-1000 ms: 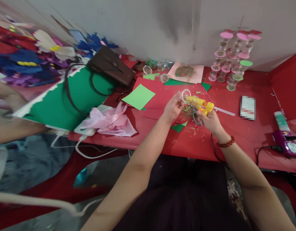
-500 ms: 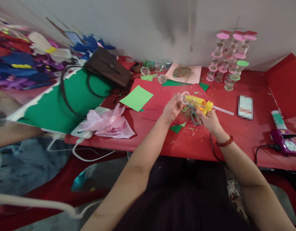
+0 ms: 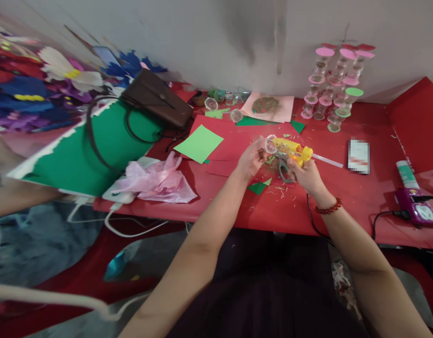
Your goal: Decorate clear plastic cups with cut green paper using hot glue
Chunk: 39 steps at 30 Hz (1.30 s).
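Observation:
My right hand (image 3: 304,172) is closed round the handle of a yellow hot glue gun (image 3: 287,145). A clear glue stick (image 3: 327,160) pokes out of its back end. My left hand (image 3: 252,158) pinches a small clear plastic cup (image 3: 271,144) with a round rim. The gun's nozzle meets the cup; whether it touches I cannot tell. Below the gun, scissors (image 3: 284,172) with grey-green handles lie among paper scraps. A dark green paper piece (image 3: 259,187) lies on the red table (image 3: 273,213) nearer to me.
Light green paper (image 3: 199,143) and a pink plastic bag (image 3: 156,180) lie to the left, near a brown handbag (image 3: 160,98). Stacked clear cups with coloured discs (image 3: 318,99) stand at the back right. A phone (image 3: 358,157) and a purple power socket (image 3: 417,206) are at right. Another person's arm (image 3: 15,188) shows at far left.
Both hands stay nearly in place with the cup and the glue gun. The whole view has shifted very slightly. The other person's arm at far left has moved a little.

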{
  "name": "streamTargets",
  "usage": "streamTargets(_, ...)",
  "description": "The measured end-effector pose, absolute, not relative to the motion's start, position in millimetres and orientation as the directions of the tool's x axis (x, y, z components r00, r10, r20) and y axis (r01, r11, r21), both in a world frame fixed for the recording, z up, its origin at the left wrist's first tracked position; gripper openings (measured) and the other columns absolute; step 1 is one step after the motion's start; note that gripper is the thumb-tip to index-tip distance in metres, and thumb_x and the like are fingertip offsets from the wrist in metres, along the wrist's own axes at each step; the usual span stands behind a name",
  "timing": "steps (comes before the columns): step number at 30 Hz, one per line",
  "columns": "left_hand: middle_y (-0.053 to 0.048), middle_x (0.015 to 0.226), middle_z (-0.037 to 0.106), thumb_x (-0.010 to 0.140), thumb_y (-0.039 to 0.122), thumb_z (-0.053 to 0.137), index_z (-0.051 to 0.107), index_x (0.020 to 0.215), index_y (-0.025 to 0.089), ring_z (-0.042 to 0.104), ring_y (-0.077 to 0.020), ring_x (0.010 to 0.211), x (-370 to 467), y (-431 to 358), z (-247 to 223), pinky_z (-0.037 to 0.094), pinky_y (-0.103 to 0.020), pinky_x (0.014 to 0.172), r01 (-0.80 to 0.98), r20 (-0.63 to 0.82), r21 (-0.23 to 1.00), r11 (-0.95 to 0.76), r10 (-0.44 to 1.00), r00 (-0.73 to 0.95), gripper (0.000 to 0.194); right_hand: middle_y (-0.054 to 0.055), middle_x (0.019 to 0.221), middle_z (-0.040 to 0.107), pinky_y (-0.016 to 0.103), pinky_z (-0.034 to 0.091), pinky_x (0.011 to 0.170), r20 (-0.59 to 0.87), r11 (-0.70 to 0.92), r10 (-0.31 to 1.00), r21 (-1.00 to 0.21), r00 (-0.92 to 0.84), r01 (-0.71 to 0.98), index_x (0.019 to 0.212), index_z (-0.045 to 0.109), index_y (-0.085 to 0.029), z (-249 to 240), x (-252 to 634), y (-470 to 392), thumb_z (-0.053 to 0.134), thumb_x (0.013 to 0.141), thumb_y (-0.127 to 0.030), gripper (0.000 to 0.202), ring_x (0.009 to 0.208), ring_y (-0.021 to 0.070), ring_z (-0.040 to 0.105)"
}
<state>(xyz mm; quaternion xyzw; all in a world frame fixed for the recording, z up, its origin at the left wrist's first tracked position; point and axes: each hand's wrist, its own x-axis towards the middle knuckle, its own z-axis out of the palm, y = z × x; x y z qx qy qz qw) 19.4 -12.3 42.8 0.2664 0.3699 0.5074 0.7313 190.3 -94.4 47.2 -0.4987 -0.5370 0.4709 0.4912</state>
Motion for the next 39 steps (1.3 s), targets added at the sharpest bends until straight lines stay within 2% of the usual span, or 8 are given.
streamTargets(6,0.003,0.059,0.058,0.097,0.030,0.072,0.062,0.075,0.018,0.045,-0.0059,0.046,18.1,-9.8,37.6,0.030,-0.019,0.043,-0.524,-0.261,0.784,0.334,0.942,0.210,0.027,-0.008,0.044,0.043,0.025,0.031,0.040,0.078,0.079,0.997,-0.994,-0.014,0.070,0.067,0.049,-0.025,48.6,190.3,-94.0,0.072,0.080,-0.076,0.056,0.039,0.0072,0.037)
streamTargets(13,0.001,0.064,0.061,0.102,0.029,0.063,0.066,0.081,0.017,0.045,-0.0050,0.048,16.8,-9.5,38.3,0.030,-0.018,0.044,-0.496,-0.291,0.788,0.364,0.931,0.222,0.024,-0.008,0.042,0.044,0.023,0.028,0.038,0.078,0.078,0.997,-0.995,0.004,0.055,0.067,0.048,-0.025,47.2,190.6,-91.4,0.070,0.073,-0.084,0.063,0.037,0.0061,0.036)
streamTargets(20,0.001,0.066,0.062,0.098,0.031,0.068,0.070,0.084,0.017,0.045,-0.0062,0.048,15.9,-8.0,33.7,0.031,-0.022,0.048,-0.514,-0.264,0.785,0.345,0.938,0.226,0.020,-0.009,0.041,0.043,0.023,0.026,0.037,0.088,0.088,0.996,-0.995,0.005,0.038,0.071,0.049,-0.025,47.3,190.5,-91.0,0.070,0.076,-0.082,0.061,0.036,0.0062,0.036)
streamTargets(29,-0.001,0.068,0.064,0.102,0.031,0.062,0.072,0.086,0.015,0.045,-0.0060,0.049,17.6,-9.5,36.1,0.031,-0.021,0.047,-0.515,-0.278,0.785,0.345,0.938,0.205,0.025,-0.009,0.042,0.044,0.022,0.028,0.038,0.071,0.071,0.997,-0.997,0.023,0.029,0.070,0.050,-0.024,48.0,190.7,-91.7,0.072,0.076,-0.079,0.060,0.037,0.0058,0.037)
streamTargets(35,0.000,0.064,0.061,0.100,0.032,0.067,0.069,0.080,0.016,0.045,-0.0052,0.047,17.8,-9.3,36.5,0.029,-0.020,0.045,-0.515,-0.295,0.778,0.360,0.933,0.206,0.025,-0.008,0.041,0.044,0.022,0.027,0.038,0.059,0.058,0.998,-0.998,0.032,0.037,0.066,0.048,-0.024,49.2,189.5,-92.4,0.072,0.075,-0.079,0.061,0.036,0.0057,0.036)
streamTargets(39,0.000,0.063,0.061,0.104,0.030,0.060,0.067,0.079,0.016,0.045,-0.0050,0.047,17.2,-10.3,39.5,0.030,-0.019,0.044,-0.524,-0.300,0.766,0.372,0.928,0.219,0.030,-0.008,0.042,0.045,0.023,0.027,0.038,0.060,0.059,0.998,-0.997,0.028,0.045,0.067,0.051,-0.024,47.5,190.3,-92.3,0.072,0.074,-0.080,0.061,0.037,0.0059,0.036)
